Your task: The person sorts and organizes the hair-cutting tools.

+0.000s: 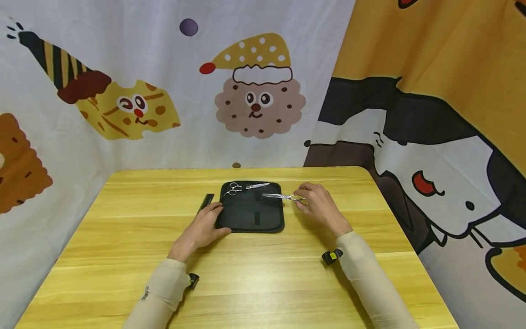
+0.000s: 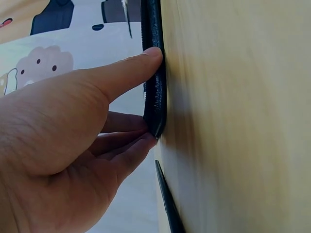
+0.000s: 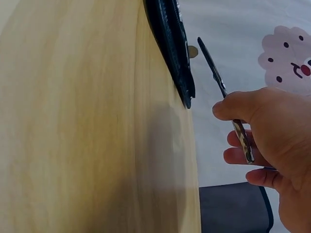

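A black zip case (image 1: 242, 214) lies on the table with its inner face up. One pair of silver scissors (image 1: 233, 188) rests along its far part, blades pointing right. My left hand (image 1: 202, 227) holds the case's near left corner, thumb on the front edge (image 2: 155, 73) and fingers at the left side. Over the case's right edge, my right hand (image 1: 318, 203) pinches a second pair of scissors (image 1: 273, 196) by the handles, blades pointing left. In the right wrist view these scissors (image 3: 214, 68) are raised off the table, apart from the case.
A slim black item (image 1: 208, 199) lies left of the case, partly hidden behind my left hand; its kind is unclear. The wooden table (image 1: 246, 283) ends at a printed cloth backdrop (image 1: 164, 151) behind and at the sides.
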Action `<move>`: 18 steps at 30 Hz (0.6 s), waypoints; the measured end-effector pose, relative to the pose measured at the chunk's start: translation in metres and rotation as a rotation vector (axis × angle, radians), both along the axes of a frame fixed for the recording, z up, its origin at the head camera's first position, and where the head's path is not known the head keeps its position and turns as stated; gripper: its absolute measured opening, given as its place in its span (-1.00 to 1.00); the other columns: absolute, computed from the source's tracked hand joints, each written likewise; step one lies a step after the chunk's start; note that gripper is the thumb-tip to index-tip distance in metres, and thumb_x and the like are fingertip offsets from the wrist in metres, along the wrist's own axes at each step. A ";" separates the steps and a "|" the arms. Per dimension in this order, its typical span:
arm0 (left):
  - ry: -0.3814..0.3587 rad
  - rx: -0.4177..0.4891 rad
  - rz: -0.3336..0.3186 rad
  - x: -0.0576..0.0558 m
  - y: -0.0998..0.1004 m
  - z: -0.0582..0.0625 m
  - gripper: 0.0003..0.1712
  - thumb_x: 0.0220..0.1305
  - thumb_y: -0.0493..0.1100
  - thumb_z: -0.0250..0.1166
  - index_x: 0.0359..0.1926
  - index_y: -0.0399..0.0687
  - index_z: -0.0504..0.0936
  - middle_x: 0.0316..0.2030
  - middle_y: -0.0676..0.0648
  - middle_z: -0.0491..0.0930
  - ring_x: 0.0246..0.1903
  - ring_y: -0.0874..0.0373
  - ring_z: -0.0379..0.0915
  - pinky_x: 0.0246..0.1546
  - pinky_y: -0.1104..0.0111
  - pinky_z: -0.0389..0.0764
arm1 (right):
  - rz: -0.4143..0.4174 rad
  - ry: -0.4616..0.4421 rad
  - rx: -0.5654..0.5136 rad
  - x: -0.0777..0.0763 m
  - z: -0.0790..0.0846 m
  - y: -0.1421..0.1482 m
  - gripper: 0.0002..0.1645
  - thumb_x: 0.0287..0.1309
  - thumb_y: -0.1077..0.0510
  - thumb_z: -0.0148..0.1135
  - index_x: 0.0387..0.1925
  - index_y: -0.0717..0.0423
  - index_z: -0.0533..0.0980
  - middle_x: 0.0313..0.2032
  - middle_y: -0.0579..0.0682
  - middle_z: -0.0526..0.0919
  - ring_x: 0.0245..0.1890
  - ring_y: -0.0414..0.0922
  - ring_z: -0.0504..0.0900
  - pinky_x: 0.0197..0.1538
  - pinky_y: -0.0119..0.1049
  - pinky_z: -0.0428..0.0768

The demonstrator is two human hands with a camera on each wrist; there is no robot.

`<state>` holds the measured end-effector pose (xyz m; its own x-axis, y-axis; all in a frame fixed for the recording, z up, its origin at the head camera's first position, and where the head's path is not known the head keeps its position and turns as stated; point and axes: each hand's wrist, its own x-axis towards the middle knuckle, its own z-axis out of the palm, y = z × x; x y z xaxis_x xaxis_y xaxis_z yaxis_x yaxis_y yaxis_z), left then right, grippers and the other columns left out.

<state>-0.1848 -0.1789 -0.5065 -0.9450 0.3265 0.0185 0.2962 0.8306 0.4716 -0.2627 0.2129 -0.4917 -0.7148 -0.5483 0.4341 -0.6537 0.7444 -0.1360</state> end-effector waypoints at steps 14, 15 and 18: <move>-0.013 0.000 0.010 0.000 0.002 0.001 -0.09 0.46 -0.02 0.59 0.49 -0.64 0.47 0.60 -0.52 0.39 0.60 -0.47 0.38 0.65 -0.22 0.47 | -0.038 -0.120 0.057 -0.010 -0.005 -0.003 -0.69 0.36 0.18 0.61 0.09 0.17 0.85 0.08 0.17 0.87 -0.02 0.10 0.86 0.18 0.14 0.79; -0.017 -0.006 0.012 0.000 0.002 0.001 -0.09 0.47 -0.02 0.58 0.50 -0.64 0.47 0.61 -0.52 0.39 0.61 -0.46 0.37 0.65 -0.21 0.46 | -0.039 -0.126 0.059 -0.010 -0.005 -0.003 -0.69 0.37 0.18 0.60 0.09 0.17 0.85 0.08 0.17 0.87 -0.01 0.11 0.86 0.20 0.15 0.78; -0.023 -0.020 0.015 -0.001 0.002 0.000 -0.09 0.48 0.00 0.57 0.50 -0.62 0.47 0.62 -0.50 0.38 0.61 -0.45 0.36 0.66 -0.20 0.46 | -0.040 -0.139 0.065 -0.011 -0.005 -0.005 -0.68 0.38 0.17 0.60 0.10 0.16 0.85 0.09 0.16 0.87 0.00 0.11 0.86 0.24 0.17 0.78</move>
